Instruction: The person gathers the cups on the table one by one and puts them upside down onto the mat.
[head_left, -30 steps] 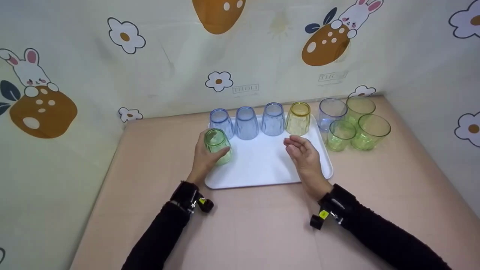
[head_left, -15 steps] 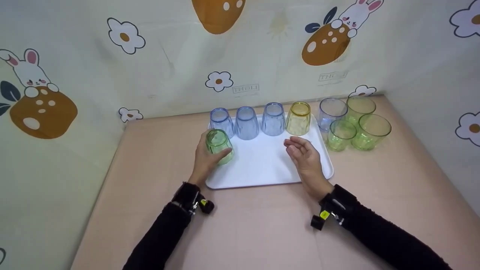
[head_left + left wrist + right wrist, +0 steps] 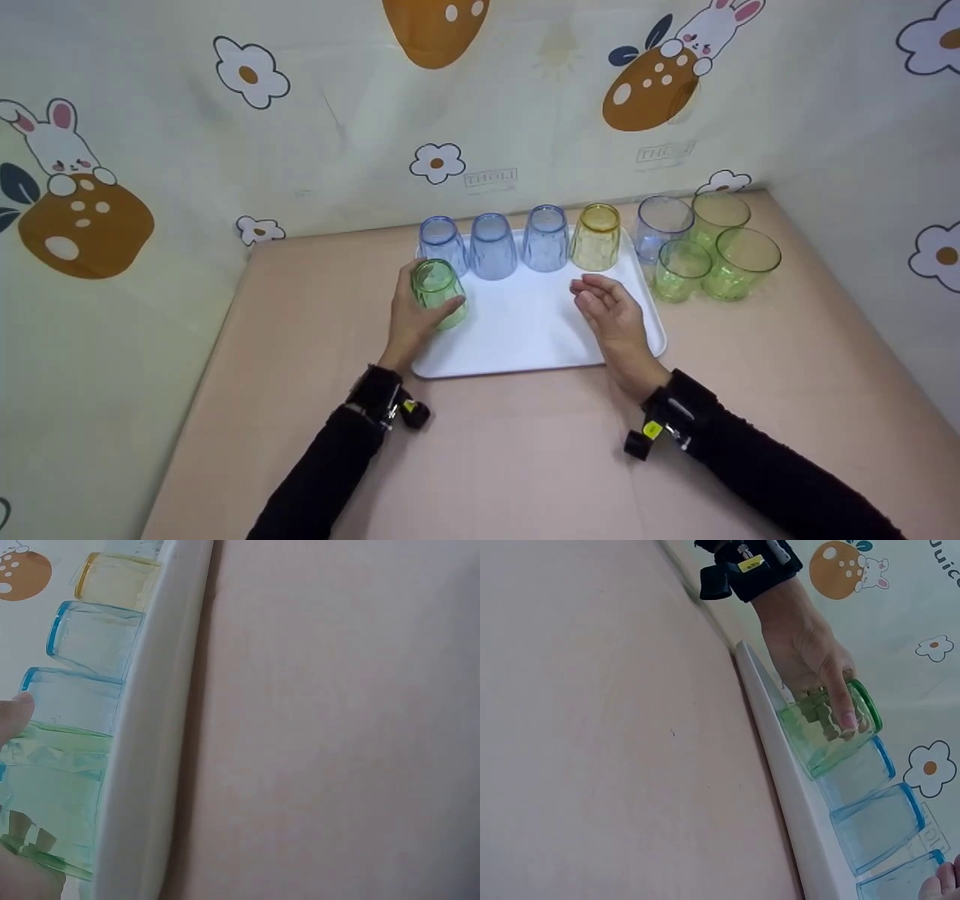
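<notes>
My left hand point(image 3: 411, 315) grips an upside-down green glass point(image 3: 441, 296) at the left side of the white tray point(image 3: 517, 330). The thumb lies across its near side; in the right wrist view the fingers point(image 3: 844, 709) show through and around the green glass point(image 3: 817, 739). Behind it, three blue glasses point(image 3: 493, 246) and a yellow glass point(image 3: 598, 238) stand upside down in a row along the tray's back. My right hand point(image 3: 615, 322) hovers over the tray's right part, fingers loosely bent, holding nothing.
Right of the tray, a blue glass point(image 3: 664, 225) and three green glasses point(image 3: 741, 262) stand mouth up, close together. A patterned curtain point(image 3: 337, 150) rises along the back of the table point(image 3: 525, 450). The tray has a raised rim point(image 3: 142, 765).
The left hand and the green glass have shifted very slightly to the right. The right hand stays almost in place, and the other glasses have not moved.
</notes>
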Demonstrator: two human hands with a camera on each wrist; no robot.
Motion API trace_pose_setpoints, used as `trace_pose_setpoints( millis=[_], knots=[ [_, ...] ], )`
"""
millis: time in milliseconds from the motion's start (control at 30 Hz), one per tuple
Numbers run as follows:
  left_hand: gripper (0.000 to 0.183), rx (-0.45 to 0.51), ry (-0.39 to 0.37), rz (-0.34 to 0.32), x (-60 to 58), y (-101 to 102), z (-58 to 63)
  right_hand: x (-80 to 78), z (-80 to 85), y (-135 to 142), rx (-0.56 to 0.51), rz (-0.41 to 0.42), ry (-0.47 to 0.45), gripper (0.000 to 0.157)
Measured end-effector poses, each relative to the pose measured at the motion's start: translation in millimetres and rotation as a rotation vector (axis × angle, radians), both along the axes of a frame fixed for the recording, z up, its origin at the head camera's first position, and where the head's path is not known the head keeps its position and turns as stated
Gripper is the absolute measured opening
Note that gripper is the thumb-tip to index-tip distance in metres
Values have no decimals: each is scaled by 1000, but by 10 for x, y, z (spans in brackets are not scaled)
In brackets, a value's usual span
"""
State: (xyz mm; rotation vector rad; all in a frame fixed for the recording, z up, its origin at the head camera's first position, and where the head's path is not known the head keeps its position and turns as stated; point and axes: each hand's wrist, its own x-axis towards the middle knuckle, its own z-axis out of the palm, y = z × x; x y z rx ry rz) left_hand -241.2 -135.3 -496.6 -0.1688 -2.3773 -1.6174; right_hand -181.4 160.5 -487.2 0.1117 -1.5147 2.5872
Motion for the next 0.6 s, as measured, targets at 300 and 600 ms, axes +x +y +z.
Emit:
trace_pose_setpoints(
  millis=[300,600],
  knots=[
    [92,-4,21,-1,34,-2,15,14,-23,78,57,-4,14,40],
    [79,29,31,10,96,-44,46,22,16,178,57,6,38,32]
  ],
)
